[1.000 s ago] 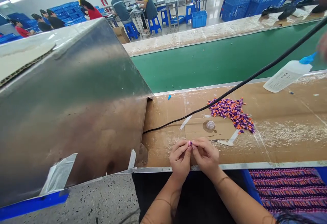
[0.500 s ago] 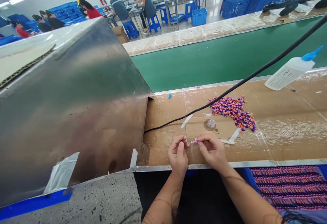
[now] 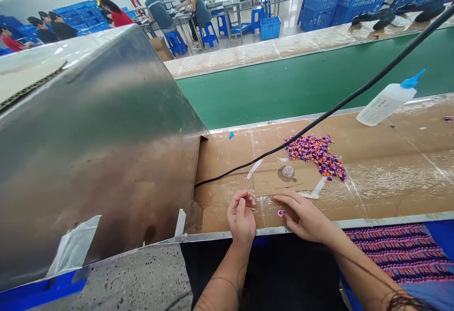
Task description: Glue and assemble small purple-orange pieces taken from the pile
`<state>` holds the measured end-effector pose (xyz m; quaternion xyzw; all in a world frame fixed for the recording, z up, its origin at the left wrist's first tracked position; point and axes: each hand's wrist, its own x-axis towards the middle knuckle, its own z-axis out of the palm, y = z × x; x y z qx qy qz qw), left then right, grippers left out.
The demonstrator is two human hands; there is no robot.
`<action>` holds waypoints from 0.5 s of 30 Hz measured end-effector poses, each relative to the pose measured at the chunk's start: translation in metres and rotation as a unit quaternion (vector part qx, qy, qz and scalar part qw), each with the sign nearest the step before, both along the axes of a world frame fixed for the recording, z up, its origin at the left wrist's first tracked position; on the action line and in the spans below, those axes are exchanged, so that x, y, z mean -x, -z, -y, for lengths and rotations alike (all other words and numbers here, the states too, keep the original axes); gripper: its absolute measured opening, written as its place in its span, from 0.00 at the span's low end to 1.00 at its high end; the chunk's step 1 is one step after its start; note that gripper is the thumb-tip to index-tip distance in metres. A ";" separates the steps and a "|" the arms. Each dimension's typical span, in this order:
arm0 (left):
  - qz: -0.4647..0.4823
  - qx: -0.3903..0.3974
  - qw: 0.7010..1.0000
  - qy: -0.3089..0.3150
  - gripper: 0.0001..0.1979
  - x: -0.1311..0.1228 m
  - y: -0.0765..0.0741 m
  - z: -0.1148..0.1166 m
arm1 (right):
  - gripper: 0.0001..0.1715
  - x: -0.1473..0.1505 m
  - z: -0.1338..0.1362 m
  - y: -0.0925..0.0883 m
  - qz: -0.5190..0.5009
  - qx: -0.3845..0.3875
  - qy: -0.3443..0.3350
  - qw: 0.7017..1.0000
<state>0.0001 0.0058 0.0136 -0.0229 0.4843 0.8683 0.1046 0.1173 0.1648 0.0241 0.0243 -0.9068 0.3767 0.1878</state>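
Where the right hand (image 3: 304,215) rests, a tiny pink piece (image 3: 280,213) looks indistinct.

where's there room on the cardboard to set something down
The widest bare patch is the cardboard right of the purple-and-orange pile, below the glue bottle. A smaller one lies between the steel hood and the black cable. It's crowded around the left hand, right hand and pink piece.

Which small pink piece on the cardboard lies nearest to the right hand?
The pink piece beside the right hand; the other pink piece lies far off at the right edge.
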 end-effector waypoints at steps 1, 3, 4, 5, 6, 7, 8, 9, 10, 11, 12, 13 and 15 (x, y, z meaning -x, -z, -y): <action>-0.002 0.001 1.000 0.003 0.20 0.000 0.000 0.000 | 0.28 -0.002 0.000 0.002 -0.006 0.005 0.010 1.000; -0.005 0.003 1.000 0.007 0.20 0.000 0.000 -0.001 | 0.23 -0.005 0.001 0.006 -0.008 0.015 0.022 1.000; -0.007 0.005 1.000 0.007 0.20 0.000 0.001 -0.001 | 0.20 -0.005 0.001 0.007 -0.008 0.019 0.025 0.999; -0.009 0.006 1.000 0.006 0.20 0.001 0.001 -0.001 | 0.17 -0.005 0.001 0.008 -0.010 0.021 0.026 0.999; -0.011 0.007 1.000 0.005 0.20 0.001 0.001 -0.002 | 0.14 -0.004 0.001 0.008 -0.011 0.021 0.026 0.999; -0.013 0.010 1.000 0.003 0.20 0.002 0.001 -0.002 | 0.11 -0.002 0.001 0.009 -0.013 0.017 0.026 0.999; -0.016 0.013 1.000 0.001 0.20 0.003 0.001 -0.002 | 0.07 -0.001 0.002 0.009 -0.018 0.010 0.026 0.999; -0.018 0.015 1.000 0.001 0.20 0.004 0.001 -0.002 | 0.05 0.001 0.003 0.009 -0.028 0.003 0.027 0.999; -0.018 0.017 1.000 0.000 0.21 0.005 0.000 -0.003 | 0.05 0.001 0.004 0.009 -0.041 -0.002 0.027 0.999; -0.016 0.020 1.000 -0.001 0.21 0.005 -0.002 -0.003 | 0.06 0.001 0.005 0.010 -0.058 -0.002 0.029 0.998; -0.013 0.025 1.000 -0.004 0.22 0.006 -0.004 -0.004 | 0.07 -0.002 0.004 0.011 -0.080 0.005 0.042 0.996; -0.009 0.033 0.999 -0.008 0.22 0.006 -0.007 -0.005 | 0.08 -0.008 0.001 0.013 -0.100 0.013 0.070 0.992; -0.008 0.054 0.998 -0.021 0.22 0.006 -0.012 -0.007 | 0.14 -0.029 -0.014 0.018 -0.123 0.024 0.180 0.976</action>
